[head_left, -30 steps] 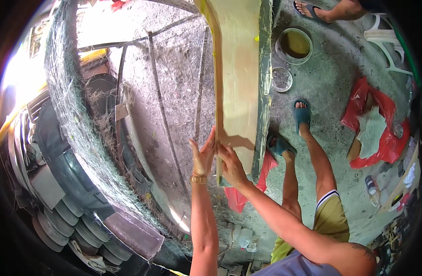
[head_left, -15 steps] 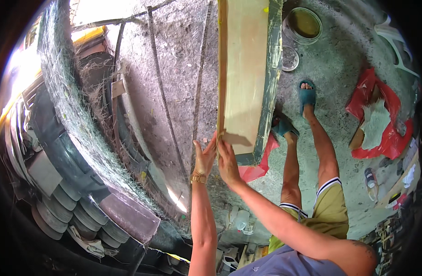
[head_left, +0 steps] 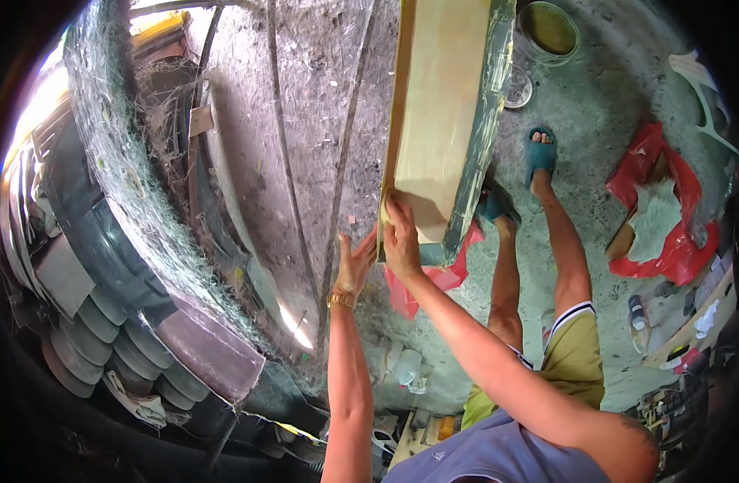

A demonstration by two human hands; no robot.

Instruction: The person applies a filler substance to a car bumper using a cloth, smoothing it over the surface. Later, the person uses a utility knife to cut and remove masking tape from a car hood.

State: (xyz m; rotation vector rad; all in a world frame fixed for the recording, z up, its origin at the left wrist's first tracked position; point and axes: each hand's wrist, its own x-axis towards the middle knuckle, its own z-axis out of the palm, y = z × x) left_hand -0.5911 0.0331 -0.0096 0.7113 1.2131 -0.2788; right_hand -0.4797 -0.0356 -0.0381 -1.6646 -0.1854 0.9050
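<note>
Lengthwise, a long, pale tan panel (head_left: 440, 105) runs from the upper edge of the view down to the middle, its near end just by both hands. Its left edge is a yellow-brown strip, and a dark, pale-streaked border follows its right side; what bears its weight cannot be seen.

The right hand (head_left: 400, 241) lies over the left edge close to the near end, fingers pointing away from the body and tips on the panel. Whether its grip pinches anything under those fingers, I cannot tell. Just to its left, the left hand (head_left: 355, 270) reaches the outer side of the same edge with straight fingers; its grip is loose, the thumb standing well apart, and a gold-coloured wristband (head_left: 341, 299) circles the wrist.

Below the near end, a piece of red plastic (head_left: 434, 291) shows. To the right, on the grey floor (head_left: 595, 161), stand a round tub (head_left: 549, 32) of yellowish liquid and, near it, a smaller clear round container (head_left: 518, 88). The person's feet wear blue-green sandals (head_left: 540, 163). Farther right, a second red sheet (head_left: 691, 256) lies around a whitish piece (head_left: 656, 217), near a white plastic chair (head_left: 699, 87).

On the left, thin dark bars (head_left: 277, 113) cross toward a curved, frayed fibrous piece (head_left: 132, 177), with dark curved parts (head_left: 100, 322) stacked beyond.
</note>
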